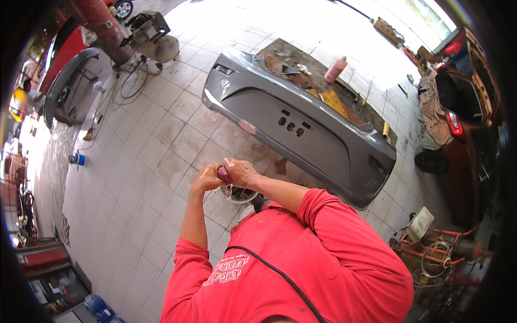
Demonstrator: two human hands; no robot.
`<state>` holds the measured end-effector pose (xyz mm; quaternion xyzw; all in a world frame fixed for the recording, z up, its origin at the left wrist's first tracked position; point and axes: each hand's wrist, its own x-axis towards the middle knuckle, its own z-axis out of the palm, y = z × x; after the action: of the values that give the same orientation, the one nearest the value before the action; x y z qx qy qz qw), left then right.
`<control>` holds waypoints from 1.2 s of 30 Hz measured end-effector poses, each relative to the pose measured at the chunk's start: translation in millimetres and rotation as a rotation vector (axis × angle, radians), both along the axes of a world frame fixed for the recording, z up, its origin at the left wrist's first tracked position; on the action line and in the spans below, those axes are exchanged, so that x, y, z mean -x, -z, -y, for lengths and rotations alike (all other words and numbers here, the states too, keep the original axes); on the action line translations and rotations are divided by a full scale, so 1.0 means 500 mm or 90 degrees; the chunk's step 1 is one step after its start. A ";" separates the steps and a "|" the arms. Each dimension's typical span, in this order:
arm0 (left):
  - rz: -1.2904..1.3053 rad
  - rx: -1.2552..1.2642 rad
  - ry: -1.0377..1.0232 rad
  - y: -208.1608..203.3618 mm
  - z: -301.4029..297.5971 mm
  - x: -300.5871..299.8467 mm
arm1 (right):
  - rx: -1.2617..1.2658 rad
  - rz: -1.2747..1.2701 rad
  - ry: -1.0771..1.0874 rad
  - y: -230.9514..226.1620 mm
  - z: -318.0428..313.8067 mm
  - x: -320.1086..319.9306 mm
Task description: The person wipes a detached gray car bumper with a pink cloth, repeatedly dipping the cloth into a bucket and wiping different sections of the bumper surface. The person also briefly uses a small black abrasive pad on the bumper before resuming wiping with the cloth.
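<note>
In front of my body, my left hand (205, 178) and my right hand (242, 173) are closed together around a bunched purplish-pink wet rag (223, 174). Whitish liquid hangs below the rag, and both hands look wet. Directly beneath them stands a round pale bucket (237, 201), partly hidden by my hands; dark contents show inside it. Just beyond, to the right, a large grey car body panel (318, 137) lies slanting across a low worn board (288, 51). Neither hand touches the panel.
A pink bottle (335, 70) and a yellow sheet (334, 103) rest on the board behind the panel. An air compressor (156, 46) with hoses stands far left. A blue can (78, 159) sits on the tiles. At right are a stripped car (431, 121) and an orange metal frame (431, 247).
</note>
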<state>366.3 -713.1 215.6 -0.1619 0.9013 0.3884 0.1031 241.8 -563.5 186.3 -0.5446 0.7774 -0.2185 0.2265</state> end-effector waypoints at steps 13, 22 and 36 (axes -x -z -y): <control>-0.329 -0.545 -0.415 0.082 -0.123 0.049 | 0.061 0.451 0.178 -0.114 -0.123 0.129; -0.211 -0.464 -0.137 -0.113 -0.316 0.290 | 0.244 0.602 0.338 -0.119 -0.369 0.285; -0.285 -0.753 -0.372 -0.092 -0.633 0.644 | 0.374 0.861 0.573 -0.037 -0.938 0.531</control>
<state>44.0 -396.7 261.8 -0.2303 0.4578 0.8498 -0.1231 -23.6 -94.6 204.7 0.0255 0.5298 -0.7566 0.3824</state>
